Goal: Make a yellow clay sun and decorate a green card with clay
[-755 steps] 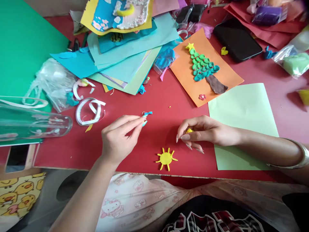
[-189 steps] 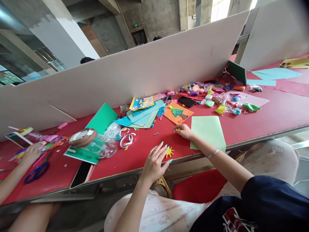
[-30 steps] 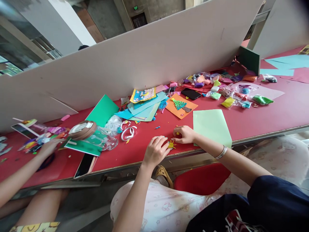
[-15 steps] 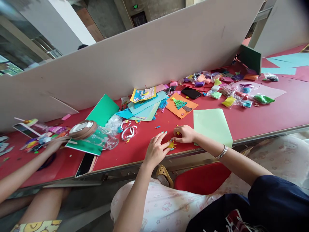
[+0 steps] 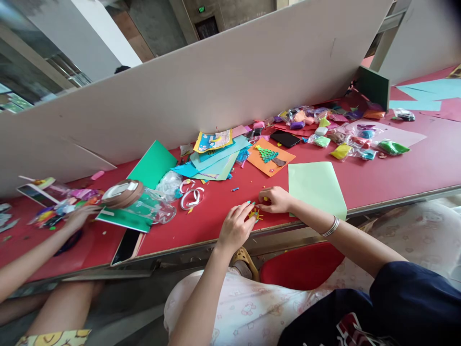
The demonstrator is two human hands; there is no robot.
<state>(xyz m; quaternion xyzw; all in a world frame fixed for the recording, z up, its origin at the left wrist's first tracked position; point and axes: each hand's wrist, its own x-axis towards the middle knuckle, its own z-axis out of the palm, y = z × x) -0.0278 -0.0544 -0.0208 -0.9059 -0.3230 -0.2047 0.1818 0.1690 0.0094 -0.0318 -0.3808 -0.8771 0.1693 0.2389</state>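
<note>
A small yellow clay sun (image 5: 258, 216) with thin rays lies on the red table near its front edge. My left hand (image 5: 236, 226) rests over its left side, fingers stretched out and the tips at or just above the clay; whether they press on it is hard to tell. My right hand (image 5: 275, 200) is closed just beyond and to the right, with a bit of yellow clay (image 5: 265, 198) showing among its bent fingers. Under my right forearm lies a pale green paper sheet (image 5: 315, 185).
Behind my hands is an orange card (image 5: 271, 158) with a clay tree. A black phone (image 5: 285, 139) and several bagged clays (image 5: 342, 152) lie farther back. Leftward stand a clear cup (image 5: 158, 206) and white tape rings (image 5: 192, 198). Another person's hand (image 5: 81, 216) is at far left.
My left fingers have shifted slightly up and back, uncovering more of the yellow sun. My right hand stays in nearly the same place. The other person's hand has moved slightly left.
</note>
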